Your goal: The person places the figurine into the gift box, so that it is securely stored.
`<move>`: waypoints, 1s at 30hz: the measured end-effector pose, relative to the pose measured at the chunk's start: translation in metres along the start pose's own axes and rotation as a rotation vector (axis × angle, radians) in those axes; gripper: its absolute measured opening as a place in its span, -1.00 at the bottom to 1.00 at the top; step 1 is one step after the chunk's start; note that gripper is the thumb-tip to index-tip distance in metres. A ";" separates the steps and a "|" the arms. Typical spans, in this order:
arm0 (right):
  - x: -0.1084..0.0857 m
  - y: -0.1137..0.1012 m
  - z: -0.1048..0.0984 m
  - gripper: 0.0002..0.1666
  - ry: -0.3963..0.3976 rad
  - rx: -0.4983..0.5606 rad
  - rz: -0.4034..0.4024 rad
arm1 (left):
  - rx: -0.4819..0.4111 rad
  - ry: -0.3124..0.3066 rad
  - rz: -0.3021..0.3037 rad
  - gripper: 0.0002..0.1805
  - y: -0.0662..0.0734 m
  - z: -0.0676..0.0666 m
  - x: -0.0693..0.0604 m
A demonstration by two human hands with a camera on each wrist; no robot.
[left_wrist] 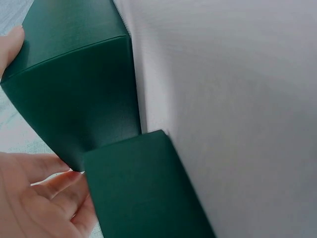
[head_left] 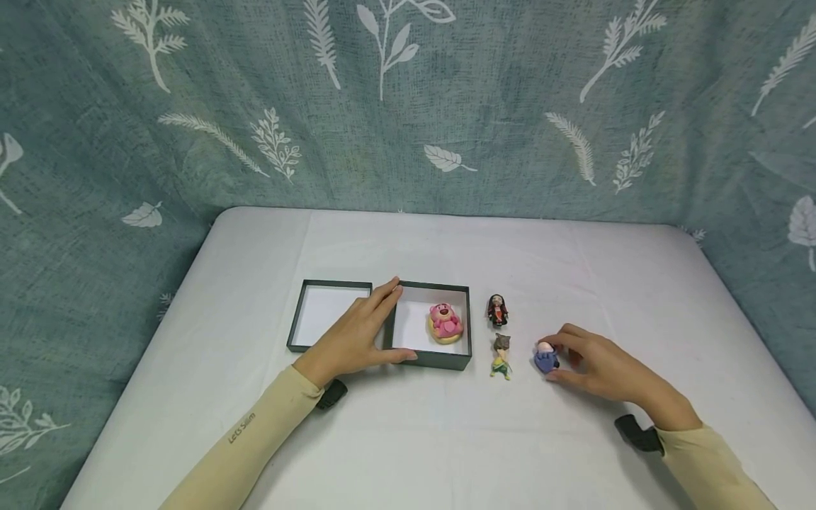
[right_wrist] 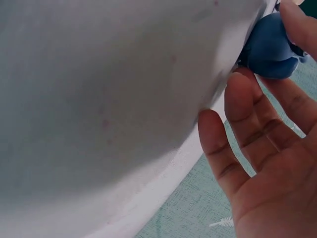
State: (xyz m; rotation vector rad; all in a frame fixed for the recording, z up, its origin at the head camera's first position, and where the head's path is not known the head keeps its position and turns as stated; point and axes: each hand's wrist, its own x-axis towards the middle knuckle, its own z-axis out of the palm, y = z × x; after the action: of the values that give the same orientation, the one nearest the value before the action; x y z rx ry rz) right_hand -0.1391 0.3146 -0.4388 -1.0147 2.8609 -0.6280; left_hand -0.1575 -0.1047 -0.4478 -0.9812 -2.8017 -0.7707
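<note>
My left hand (head_left: 357,329) holds a dark green box (head_left: 446,360) with a white inside, its thumb along the front wall and its fingertips at the back left corner. Inside the box lies a pink bear figurine (head_left: 446,322) on a yellow ring. My right hand (head_left: 599,365) pinches a small blue figurine (head_left: 545,358) between thumb and fingers, at the table surface. The right wrist view shows only part of this blue figurine (right_wrist: 271,47). Between the box and the right hand lie a dark-haired figurine (head_left: 497,310) and a figurine with a grey head and yellow-green clothing (head_left: 501,356).
A matching green lid or shallow box (head_left: 328,303) with a white inside lies left of the box, partly behind the left hand. A white cloth covers the table (head_left: 408,446). A green-blue leaf-patterned curtain (head_left: 497,92) hangs behind it.
</note>
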 end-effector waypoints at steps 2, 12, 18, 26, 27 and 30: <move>-0.001 0.001 0.000 -0.50 0.017 -0.004 -0.014 | -0.001 -0.003 -0.003 0.18 0.000 0.000 0.000; -0.002 0.001 -0.007 -0.45 0.034 -0.031 -0.016 | -0.004 -0.012 -0.015 0.18 0.000 -0.001 0.000; 0.000 0.000 -0.011 -0.47 0.052 -0.029 -0.016 | -0.007 -0.009 -0.012 0.18 0.000 0.000 0.000; 0.004 -0.001 -0.017 -0.45 0.090 -0.029 -0.039 | 0.000 0.004 -0.003 0.18 0.000 0.000 0.000; 0.005 0.000 -0.018 -0.45 0.090 -0.030 -0.041 | 0.001 0.005 -0.002 0.18 0.000 0.000 0.000; 0.005 0.000 -0.019 -0.46 0.092 -0.023 -0.045 | -0.001 0.004 -0.001 0.18 0.001 -0.001 0.000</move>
State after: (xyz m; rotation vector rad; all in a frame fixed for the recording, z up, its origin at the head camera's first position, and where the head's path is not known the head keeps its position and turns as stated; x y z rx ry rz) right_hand -0.1465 0.3181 -0.4208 -1.0844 2.9382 -0.6630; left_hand -0.1571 -0.1045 -0.4468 -0.9768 -2.7988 -0.7728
